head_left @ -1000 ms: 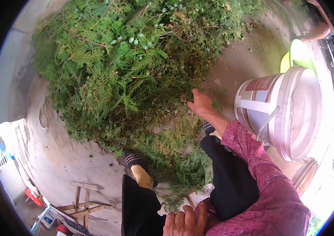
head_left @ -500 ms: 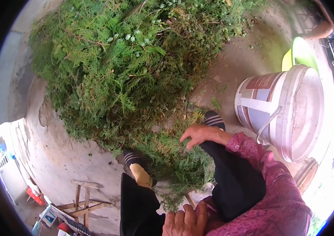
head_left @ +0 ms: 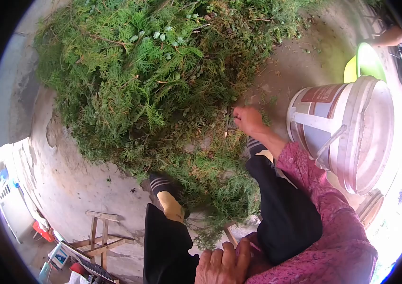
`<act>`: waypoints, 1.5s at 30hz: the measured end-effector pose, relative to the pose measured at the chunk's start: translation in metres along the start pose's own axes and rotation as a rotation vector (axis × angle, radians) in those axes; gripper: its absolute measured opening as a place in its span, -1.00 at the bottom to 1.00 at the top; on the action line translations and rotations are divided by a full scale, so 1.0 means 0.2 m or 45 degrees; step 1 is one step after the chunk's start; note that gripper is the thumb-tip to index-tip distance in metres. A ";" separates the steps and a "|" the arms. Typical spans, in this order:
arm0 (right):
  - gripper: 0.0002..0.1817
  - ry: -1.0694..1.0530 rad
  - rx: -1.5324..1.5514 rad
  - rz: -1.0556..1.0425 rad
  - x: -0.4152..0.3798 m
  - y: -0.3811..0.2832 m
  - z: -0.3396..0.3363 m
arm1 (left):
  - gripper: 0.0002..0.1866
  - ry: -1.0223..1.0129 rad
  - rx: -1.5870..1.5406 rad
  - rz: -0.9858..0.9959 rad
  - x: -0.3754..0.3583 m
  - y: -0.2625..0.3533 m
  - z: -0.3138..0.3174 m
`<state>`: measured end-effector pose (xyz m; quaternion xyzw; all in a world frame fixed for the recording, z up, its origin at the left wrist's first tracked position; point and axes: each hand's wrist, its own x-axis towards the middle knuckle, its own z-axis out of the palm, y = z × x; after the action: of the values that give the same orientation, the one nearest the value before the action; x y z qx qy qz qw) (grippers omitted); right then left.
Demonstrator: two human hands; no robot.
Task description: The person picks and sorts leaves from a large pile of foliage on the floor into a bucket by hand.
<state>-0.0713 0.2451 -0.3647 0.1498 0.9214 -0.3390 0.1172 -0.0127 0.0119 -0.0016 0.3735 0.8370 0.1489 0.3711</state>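
A large heap of green leafy branches covers the floor in front of me. My right hand reaches out to the heap's right side, its fingers closed at a stem or twig too small to make out. At the bottom of the view, my left hand rests near my lap with its fingers curled. Whatever lies under those fingers is hidden. Loose green sprigs lie between my two feet.
A white bucket stands at the right, with a yellow-green basin behind it. Another person's arm shows at the upper right. A wooden stool stands at the lower left.
My right hand has moved forward and slightly right, from above the sprigs near my foot to the heap, and its fingers have closed. My left hand has hardly moved.
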 end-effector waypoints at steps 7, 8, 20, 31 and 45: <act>-0.89 -0.137 0.412 0.082 -0.05 0.05 -0.02 | -0.59 -0.008 -0.027 -0.026 0.00 -0.01 0.02; -0.89 -0.281 0.895 0.335 -0.08 0.05 -0.06 | -0.59 -0.007 -0.028 -0.027 0.00 -0.01 0.02; -0.87 -0.491 1.950 0.501 -0.06 0.03 -0.16 | -0.57 0.019 -0.024 -0.011 0.00 -0.02 0.02; -0.86 -0.087 -0.026 -0.096 0.10 -0.11 0.02 | -0.58 -0.039 -0.022 0.016 0.00 -0.03 0.02; -0.93 -0.542 1.465 0.432 0.02 0.05 -0.02 | -0.61 0.041 -0.044 -0.003 0.02 -0.03 0.05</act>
<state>-0.0723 0.2547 -0.3692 0.2620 0.5117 -0.7789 0.2507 -0.0106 0.0100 -0.0139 0.3637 0.8405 0.1690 0.3642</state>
